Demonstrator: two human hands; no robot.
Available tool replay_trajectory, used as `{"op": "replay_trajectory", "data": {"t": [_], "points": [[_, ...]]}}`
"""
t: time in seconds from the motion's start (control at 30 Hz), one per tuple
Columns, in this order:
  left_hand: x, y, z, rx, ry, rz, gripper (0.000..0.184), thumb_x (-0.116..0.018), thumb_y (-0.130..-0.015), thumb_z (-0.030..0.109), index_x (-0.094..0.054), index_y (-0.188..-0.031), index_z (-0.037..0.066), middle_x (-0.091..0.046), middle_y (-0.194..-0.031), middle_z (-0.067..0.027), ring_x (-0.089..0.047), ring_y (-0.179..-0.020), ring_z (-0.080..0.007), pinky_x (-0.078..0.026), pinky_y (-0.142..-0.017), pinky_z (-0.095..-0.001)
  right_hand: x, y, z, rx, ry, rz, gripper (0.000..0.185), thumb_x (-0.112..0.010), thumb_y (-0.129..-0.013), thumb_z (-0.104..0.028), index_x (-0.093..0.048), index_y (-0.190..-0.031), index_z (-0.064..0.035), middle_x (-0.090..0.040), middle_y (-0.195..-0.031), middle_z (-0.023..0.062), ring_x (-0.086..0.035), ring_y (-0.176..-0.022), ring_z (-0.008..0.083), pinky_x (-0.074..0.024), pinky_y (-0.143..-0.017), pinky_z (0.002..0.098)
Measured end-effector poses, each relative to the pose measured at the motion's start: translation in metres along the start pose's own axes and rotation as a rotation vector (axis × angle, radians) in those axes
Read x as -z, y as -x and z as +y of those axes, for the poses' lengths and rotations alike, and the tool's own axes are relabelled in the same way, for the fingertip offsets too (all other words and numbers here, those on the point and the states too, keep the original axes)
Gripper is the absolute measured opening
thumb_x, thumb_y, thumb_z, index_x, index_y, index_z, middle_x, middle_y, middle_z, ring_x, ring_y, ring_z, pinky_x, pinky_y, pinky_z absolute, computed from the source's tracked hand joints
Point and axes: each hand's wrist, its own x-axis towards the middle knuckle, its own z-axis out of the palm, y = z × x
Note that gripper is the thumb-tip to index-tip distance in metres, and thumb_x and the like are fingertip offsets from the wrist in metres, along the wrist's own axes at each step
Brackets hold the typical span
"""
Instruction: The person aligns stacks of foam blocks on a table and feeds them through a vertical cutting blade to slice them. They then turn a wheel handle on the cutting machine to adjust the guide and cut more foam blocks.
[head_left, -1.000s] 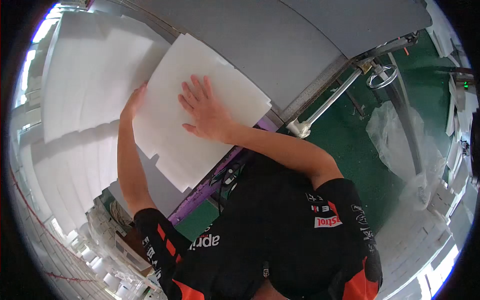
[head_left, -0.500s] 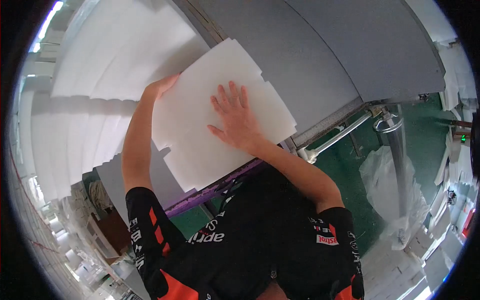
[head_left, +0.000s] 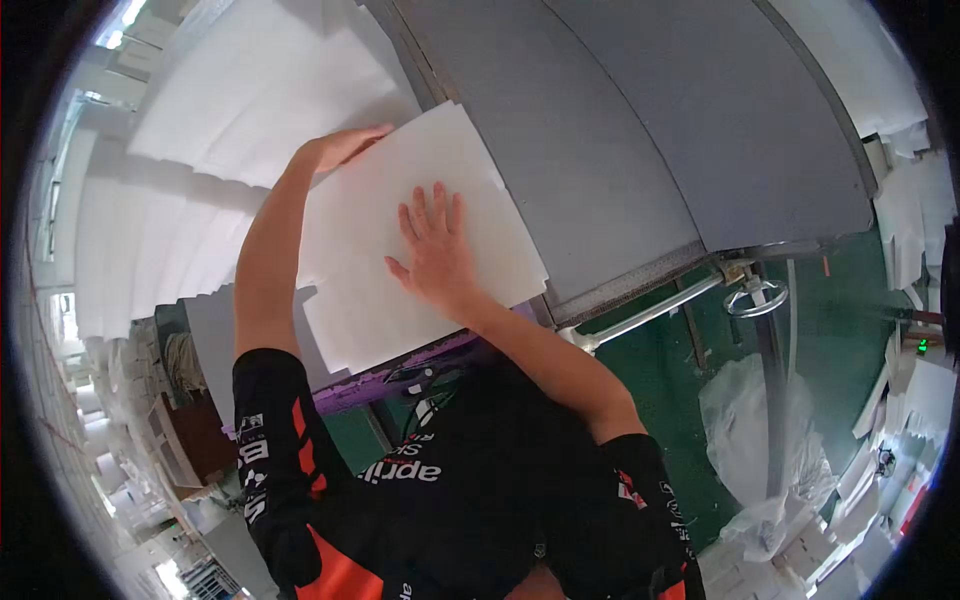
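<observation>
The grey counter (head_left: 590, 150) is spanning the upper centre; white stacks (head_left: 265, 95) are filling the upper left. The white sheet (head_left: 360, 250) is lying mid-frame on the counter. My right hand (head_left: 438, 260) is resting on it, fingers spreading open. My left hand (head_left: 345, 150) is touching its upper-left edge; whether those fingers are gripping, I cannot tell.

The person wears a black short-sleeved shirt (head_left: 480, 500) with orange-red patches and slashes on the sleeves, white lettering across the chest, and a small front zipper.
</observation>
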Motion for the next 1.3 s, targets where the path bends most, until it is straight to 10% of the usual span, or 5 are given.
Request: {"op": "replay_trajectory", "data": {"t": [1.3], "points": [[-0.008,-0.028,-0.009,0.0,-0.084,-0.146,0.071,-0.072,-0.075,0.041,-0.049,-0.129,0.002,-0.05,-0.132,-0.0133,-0.045,-0.12,-0.0281,-0.035,-0.101,-0.0369,-0.006,0.009,-0.006,0.05,-0.123,0.035,0.072,-0.049,-0.085,-0.036,-0.034,-0.128,0.0191,-0.028,-0.14,0.0343,-0.022,-0.135,0.0405,-0.0119,-0.114,0.0448]]}}
